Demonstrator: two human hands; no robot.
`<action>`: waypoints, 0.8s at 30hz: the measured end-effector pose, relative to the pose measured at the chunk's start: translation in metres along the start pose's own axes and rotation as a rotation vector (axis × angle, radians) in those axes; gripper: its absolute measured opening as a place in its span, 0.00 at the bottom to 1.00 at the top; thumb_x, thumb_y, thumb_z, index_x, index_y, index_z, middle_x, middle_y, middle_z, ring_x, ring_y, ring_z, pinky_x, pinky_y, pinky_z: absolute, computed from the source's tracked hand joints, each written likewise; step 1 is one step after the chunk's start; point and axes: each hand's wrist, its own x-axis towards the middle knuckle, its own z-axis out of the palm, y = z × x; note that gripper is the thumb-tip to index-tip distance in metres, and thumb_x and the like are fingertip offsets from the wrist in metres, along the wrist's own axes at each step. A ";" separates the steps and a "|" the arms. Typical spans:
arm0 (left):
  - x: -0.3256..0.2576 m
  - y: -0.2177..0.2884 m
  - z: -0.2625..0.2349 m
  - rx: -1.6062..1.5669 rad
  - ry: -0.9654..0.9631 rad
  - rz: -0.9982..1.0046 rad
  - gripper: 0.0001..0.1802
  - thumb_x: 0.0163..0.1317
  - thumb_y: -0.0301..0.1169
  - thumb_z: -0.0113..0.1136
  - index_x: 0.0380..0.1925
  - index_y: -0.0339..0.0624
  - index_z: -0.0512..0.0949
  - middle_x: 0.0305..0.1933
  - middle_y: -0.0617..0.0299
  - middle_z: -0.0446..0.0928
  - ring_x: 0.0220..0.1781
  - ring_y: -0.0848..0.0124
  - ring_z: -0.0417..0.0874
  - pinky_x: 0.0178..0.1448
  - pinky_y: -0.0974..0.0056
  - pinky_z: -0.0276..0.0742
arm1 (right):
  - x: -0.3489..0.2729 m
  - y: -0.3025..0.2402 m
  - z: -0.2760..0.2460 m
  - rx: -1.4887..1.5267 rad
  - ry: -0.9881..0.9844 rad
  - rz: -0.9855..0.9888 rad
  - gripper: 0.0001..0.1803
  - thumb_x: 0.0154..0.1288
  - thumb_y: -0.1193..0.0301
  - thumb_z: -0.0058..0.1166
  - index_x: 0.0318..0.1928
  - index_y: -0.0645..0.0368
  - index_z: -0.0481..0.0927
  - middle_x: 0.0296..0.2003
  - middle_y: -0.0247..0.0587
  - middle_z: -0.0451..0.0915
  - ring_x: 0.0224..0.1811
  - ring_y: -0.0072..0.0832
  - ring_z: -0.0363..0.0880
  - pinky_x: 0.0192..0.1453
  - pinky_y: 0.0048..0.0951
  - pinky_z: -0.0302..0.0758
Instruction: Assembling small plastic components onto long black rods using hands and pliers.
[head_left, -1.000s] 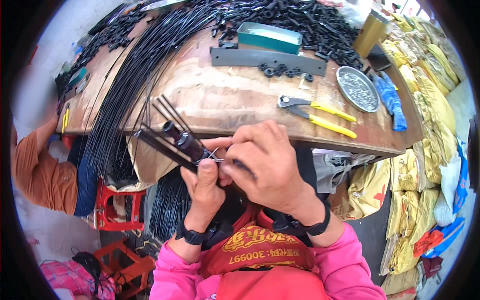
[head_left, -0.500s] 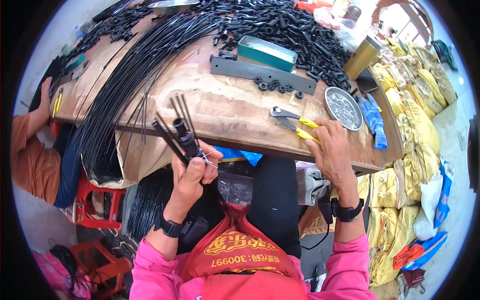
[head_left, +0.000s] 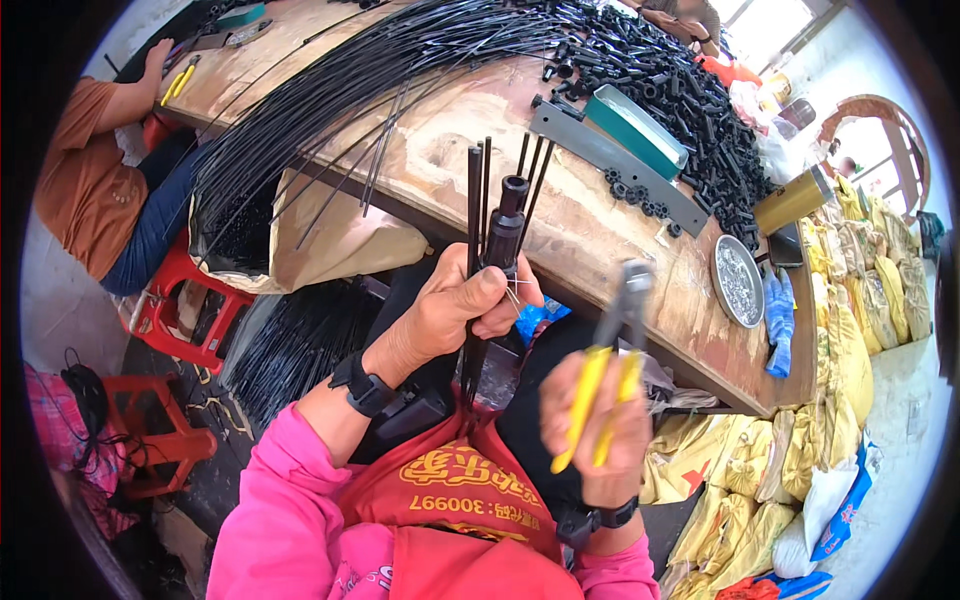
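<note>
My left hand (head_left: 450, 310) is closed around a bundle of slim black rods, held upright over my lap. Among the rods stands a black tubular fitting (head_left: 506, 225) with an open top. Thin pale wire ends (head_left: 515, 292) poke out beside my left fingers. My right hand (head_left: 622, 430), smeared by motion, grips yellow-handled cutting pliers (head_left: 588, 400). Their dark jaws point up and away from me, apart from the bundle. Whether the jaws are parted is too blurred to tell.
Long black rods (head_left: 330, 95) overhang the wooden table (head_left: 450, 150). A heap of black plastic fittings (head_left: 690, 110), a teal tray (head_left: 640, 130), a grey metal bar (head_left: 600, 160) and a round dish (head_left: 738, 282) lie there. Yellow sacks (head_left: 840, 330) line the right. A co-worker's arm (head_left: 125, 100) rests far left.
The pliers, lying on the table under my right hand, are now lifted off and held near my lap. My view has turned, and the rod bundle now stands more upright.
</note>
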 end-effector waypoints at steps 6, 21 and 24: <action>0.000 -0.002 0.001 0.084 -0.031 0.005 0.30 0.58 0.54 0.58 0.35 0.31 0.74 0.16 0.70 0.63 0.16 0.84 0.59 0.21 0.75 0.53 | -0.008 0.032 0.021 -0.057 -0.114 0.176 0.23 0.63 0.62 0.54 0.50 0.68 0.74 0.50 0.63 0.73 0.50 0.44 0.75 0.56 0.44 0.69; -0.004 0.019 0.013 0.340 -0.051 -0.055 0.24 0.59 0.48 0.59 0.35 0.33 0.77 0.22 0.68 0.71 0.22 0.83 0.67 0.26 0.76 0.61 | -0.021 -0.005 0.036 0.063 0.041 0.380 0.23 0.66 0.57 0.50 0.46 0.67 0.67 0.40 0.55 0.75 0.34 0.43 0.80 0.41 0.35 0.77; -0.006 0.018 0.016 0.523 -0.006 -0.101 0.21 0.60 0.45 0.58 0.36 0.34 0.77 0.26 0.65 0.75 0.29 0.80 0.72 0.35 0.72 0.68 | -0.017 -0.035 0.050 -0.989 0.303 0.355 0.28 0.59 0.59 0.61 0.49 0.64 0.65 0.40 0.48 0.75 0.37 0.35 0.78 0.38 0.29 0.74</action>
